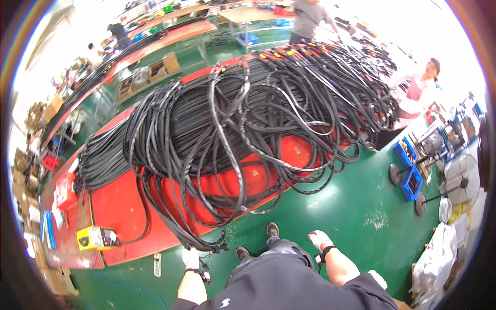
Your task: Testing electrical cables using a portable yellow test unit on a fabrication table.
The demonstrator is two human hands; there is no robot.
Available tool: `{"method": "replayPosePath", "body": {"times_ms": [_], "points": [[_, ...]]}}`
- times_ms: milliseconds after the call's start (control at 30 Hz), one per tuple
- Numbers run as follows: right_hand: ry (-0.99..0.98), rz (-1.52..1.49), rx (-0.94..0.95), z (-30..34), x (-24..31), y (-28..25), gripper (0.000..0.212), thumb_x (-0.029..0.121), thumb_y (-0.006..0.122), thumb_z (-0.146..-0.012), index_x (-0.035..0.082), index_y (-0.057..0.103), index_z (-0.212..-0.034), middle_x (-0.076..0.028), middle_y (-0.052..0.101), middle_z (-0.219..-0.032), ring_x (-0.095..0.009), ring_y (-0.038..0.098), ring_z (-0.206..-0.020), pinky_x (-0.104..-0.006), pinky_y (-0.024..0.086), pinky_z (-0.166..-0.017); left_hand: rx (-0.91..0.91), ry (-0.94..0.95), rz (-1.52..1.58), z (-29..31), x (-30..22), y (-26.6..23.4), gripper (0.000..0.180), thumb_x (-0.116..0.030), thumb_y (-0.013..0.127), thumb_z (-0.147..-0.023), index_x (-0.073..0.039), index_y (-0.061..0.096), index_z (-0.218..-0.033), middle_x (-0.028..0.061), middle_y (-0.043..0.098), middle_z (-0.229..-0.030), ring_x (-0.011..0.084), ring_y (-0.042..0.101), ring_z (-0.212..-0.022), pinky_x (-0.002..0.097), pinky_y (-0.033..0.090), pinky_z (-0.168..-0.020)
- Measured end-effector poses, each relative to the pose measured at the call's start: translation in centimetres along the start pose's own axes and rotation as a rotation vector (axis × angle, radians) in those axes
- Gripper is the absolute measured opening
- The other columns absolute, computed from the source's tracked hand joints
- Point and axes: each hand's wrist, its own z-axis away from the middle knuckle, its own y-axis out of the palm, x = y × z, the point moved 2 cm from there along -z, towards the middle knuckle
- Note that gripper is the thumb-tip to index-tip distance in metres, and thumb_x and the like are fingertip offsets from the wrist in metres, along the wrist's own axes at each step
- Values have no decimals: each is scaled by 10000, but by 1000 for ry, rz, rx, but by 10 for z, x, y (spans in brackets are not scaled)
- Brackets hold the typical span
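Note:
Long black sleeved cables [196, 124] lie in thick bundles and loose loops across a red-topped table [119, 206]. Some loops hang past its near edge. My left hand [190, 257], in a pale glove, is at the near edge, by a hanging bundle of cable ends [209, 244]; its fingers are too blurred to show a grip. Off to the right, over the green floor, my right hand [320, 239] wears a white glove with bare fingertips. Its fingers are loosely bent and nothing shows in them. Each wrist carries a dark strap with a small device.
A yellow device [97, 238] with a cable sits on the table's left end. Below is a power strip [157, 264]. Blue bins [412, 183], a standing fan [461, 181] and white sacks [436, 258] stand right. One person [416, 93] is at the right end, another [310, 20] behind.

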Motion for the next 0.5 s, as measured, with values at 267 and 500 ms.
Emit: {"method": "replayPosePath", "body": {"times_ms": [267,500], "points": [[30,-82,54,-24,-25,20,497,373,707,-1032,33,768,-1389,-249,787,-1378,-407,729,-1330,-466,556,-1145,-24,-138,-133,12,-17,-5,509,-381,732,-1020,-8,705,-1367,283,778,-1318,485,720,-1278,536,542,-1120],[-29,-29,61,-32,-17,24,489,349,714,-1030,5,763,-1375,-242,808,-1327,-392,764,-1260,-457,582,-1093,-22,-137,-144,22,-30,-11,509,-386,718,-1033,-51,699,-1416,254,777,-1361,463,719,-1307,522,545,-1127]]}}
